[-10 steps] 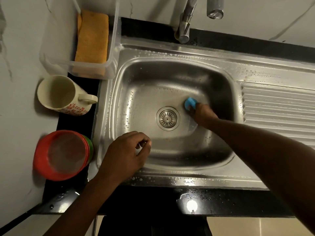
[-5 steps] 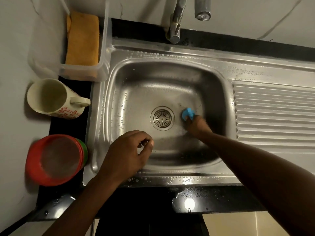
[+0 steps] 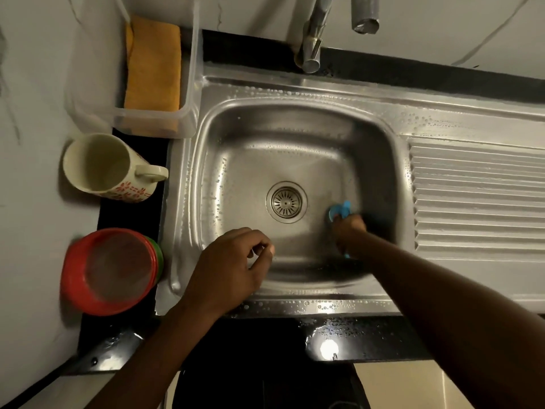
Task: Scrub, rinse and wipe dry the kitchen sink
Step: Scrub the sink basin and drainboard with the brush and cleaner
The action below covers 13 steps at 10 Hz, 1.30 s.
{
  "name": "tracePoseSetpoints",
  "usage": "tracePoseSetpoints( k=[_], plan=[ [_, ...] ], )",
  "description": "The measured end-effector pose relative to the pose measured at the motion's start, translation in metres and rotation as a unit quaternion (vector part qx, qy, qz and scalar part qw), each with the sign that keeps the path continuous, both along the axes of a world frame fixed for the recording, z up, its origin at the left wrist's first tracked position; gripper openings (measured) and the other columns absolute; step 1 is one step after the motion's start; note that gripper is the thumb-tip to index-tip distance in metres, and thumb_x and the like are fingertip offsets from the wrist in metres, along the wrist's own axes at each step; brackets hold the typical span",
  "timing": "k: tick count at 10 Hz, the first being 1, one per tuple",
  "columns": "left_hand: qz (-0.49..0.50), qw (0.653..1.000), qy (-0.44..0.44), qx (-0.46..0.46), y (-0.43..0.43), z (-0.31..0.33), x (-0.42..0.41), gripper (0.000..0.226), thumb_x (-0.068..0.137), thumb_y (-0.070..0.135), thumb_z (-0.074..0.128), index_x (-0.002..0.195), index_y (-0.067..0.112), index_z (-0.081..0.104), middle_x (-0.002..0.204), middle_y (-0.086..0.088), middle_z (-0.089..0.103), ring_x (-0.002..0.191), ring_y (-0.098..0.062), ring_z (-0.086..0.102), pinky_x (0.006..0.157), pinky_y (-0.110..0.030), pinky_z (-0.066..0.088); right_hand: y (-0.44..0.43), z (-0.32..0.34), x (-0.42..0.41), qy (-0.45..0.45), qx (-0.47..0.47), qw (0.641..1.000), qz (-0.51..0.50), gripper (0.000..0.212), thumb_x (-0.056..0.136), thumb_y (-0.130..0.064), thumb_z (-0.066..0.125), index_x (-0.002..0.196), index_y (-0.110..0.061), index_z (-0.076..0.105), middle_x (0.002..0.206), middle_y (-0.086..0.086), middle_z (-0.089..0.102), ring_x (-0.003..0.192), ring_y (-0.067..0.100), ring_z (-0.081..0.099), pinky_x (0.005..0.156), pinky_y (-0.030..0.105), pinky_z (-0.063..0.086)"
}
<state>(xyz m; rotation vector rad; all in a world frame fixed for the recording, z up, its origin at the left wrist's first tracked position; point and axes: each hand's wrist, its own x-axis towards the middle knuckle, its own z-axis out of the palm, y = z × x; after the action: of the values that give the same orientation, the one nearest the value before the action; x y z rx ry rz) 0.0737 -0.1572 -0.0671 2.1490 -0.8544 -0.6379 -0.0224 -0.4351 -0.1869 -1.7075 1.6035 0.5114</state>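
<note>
Kitchen sink (image 3: pixel 295 149): a stainless steel basin set into a black desk (image 3: pixel 265 340), its walls and rim beaded with water drops. The right grip (image 3: pixel 348 231) is down on the basin floor, fingers curled round a blue scrubber (image 3: pixel 340 209) and pressing it to the steel. Most of the scrubber is hidden under the fingers; a blue edge pokes out beyond the fingertips and a sliver shows near the wrist. The drain strainer (image 3: pixel 286 201) lies just to the left of this grip, apart from the scrubber. The ribbed drainboard (image 3: pixel 477 196) stretches off to its right. The faucet (image 3: pixel 312 45) stands well beyond it, at the back rim.

The left grip (image 3: pixel 233 267) is at the sink's near edge, loosely clenched, thumb tip meeting the forefinger, with nothing seen inside it. Whether it touches the steel I cannot tell. To the left of this grip, on the desk beside the sink, stands a stack of plastic bowls (image 3: pixel 109 270), red on top with a green rim below. Beyond the bowls is a cream mug (image 3: pixel 103 166) with red flower print, its handle turned toward the sink. Further back a clear plastic tub (image 3: pixel 188 84) holds a folded orange cloth (image 3: pixel 153 66).
</note>
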Motion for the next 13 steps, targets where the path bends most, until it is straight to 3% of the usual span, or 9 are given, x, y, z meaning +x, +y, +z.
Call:
tracePoseSetpoints(
  k=[3,4,5,7,8,9,11,12,13],
  plan=[
    [-0.014,1.0,-0.015,-0.003,-0.006,-0.002,0.004,0.008,0.099,0.033,0.065,0.091,0.031,0.068,0.081,0.018,0.062,0.08,-0.005,0.061,0.068,-0.032,0.054,-0.043,0.025,0.054,-0.063,0.002,0.997,-0.053,0.042,0.109,-0.028,0.048,0.136,0.003,0.057,0.135,0.023,0.062,0.123,0.041,0.061,0.098,0.042,0.05],
    [-0.012,1.0,-0.011,-0.007,-0.003,-0.001,0.004,0.008,0.098,0.032,0.066,0.092,0.03,0.069,0.082,0.017,0.063,0.081,-0.006,0.061,0.069,-0.033,0.055,-0.046,0.022,0.049,-0.042,0.027,0.998,-0.028,0.036,0.107,-0.022,0.049,0.13,0.004,0.06,0.118,0.023,0.065,0.11,0.039,0.064,0.092,0.043,0.051],
    [-0.021,1.0,-0.01,-0.013,-0.004,0.004,0.003,0.011,0.098,0.036,0.063,0.091,0.03,0.069,0.082,0.016,0.064,0.08,-0.008,0.062,0.069,-0.034,0.055,-0.024,0.032,0.029,0.05,0.084,0.995,0.036,0.022,0.104,-0.023,0.06,0.099,-0.001,0.058,0.079,0.01,0.066,0.082,0.027,0.061,0.069,0.033,0.053],
    [-0.03,0.999,-0.013,-0.034,-0.02,0.01,0.003,0.013,0.098,0.038,0.062,0.092,0.029,0.069,0.084,0.015,0.065,0.079,-0.008,0.062,0.066,-0.036,0.056,0.027,0.034,-0.006,0.082,0.109,0.989,0.052,0.033,0.103,-0.036,0.059,0.109,-0.004,0.053,0.112,0.016,0.068,0.092,0.026,0.067,0.077,0.035,0.056],
    [-0.044,0.998,-0.011,-0.033,-0.024,0.008,0.004,0.014,0.099,0.039,0.06,0.093,0.029,0.069,0.085,0.016,0.065,0.081,-0.006,0.062,0.067,-0.035,0.056,0.019,0.026,-0.01,0.048,0.12,0.992,0.002,0.041,0.106,-0.038,0.055,0.126,-0.003,0.055,0.108,0.013,0.068,0.085,0.022,0.065,0.061,0.027,0.056],
    [-0.047,0.999,-0.009,-0.022,-0.021,0.003,0.004,0.012,0.1,0.038,0.062,0.095,0.03,0.069,0.086,0.016,0.065,0.082,-0.007,0.062,0.068,-0.034,0.057,-0.004,0.025,-0.004,0.011,0.023,1.0,-0.007,0.046,0.106,-0.032,0.056,0.14,-0.001,0.054,0.132,0.018,0.064,0.117,0.034,0.063,0.088,0.03,0.052],
    [-0.039,0.999,-0.012,-0.001,-0.016,-0.002,0.006,0.009,0.1,0.037,0.065,0.095,0.03,0.07,0.085,0.017,0.066,0.081,-0.006,0.062,0.069,-0.034,0.057,-0.018,0.04,0.035,-0.003,0.007,0.998,0.061,0.041,0.109,-0.011,0.045,0.146,0.005,0.047,0.151,0.024,0.049,0.137,0.038,0.049,0.105,0.038,0.044],
    [-0.04,0.999,-0.01,-0.009,-0.019,0.002,0.005,0.01,0.1,0.036,0.064,0.095,0.03,0.07,0.086,0.017,0.066,0.081,-0.006,0.063,0.07,-0.034,0.057,-0.009,0.035,0.025,0.1,0.016,0.985,0.141,0.049,0.105,-0.011,0.052,0.151,0.001,0.042,0.156,0.023,0.044,0.141,0.039,0.048,0.09,0.035,0.052],
    [-0.038,0.999,-0.009,-0.019,-0.024,0.008,0.003,0.01,0.1,0.035,0.064,0.095,0.029,0.07,0.086,0.016,0.066,0.08,-0.006,0.063,0.069,-0.036,0.057,0.006,0.041,0.007,0.069,0.104,0.992,0.003,0.042,0.096,-0.008,0.059,0.137,0.001,0.059,0.138,0.024,0.061,0.115,0.038,0.063,0.062,0.031,0.046]
  ],
)
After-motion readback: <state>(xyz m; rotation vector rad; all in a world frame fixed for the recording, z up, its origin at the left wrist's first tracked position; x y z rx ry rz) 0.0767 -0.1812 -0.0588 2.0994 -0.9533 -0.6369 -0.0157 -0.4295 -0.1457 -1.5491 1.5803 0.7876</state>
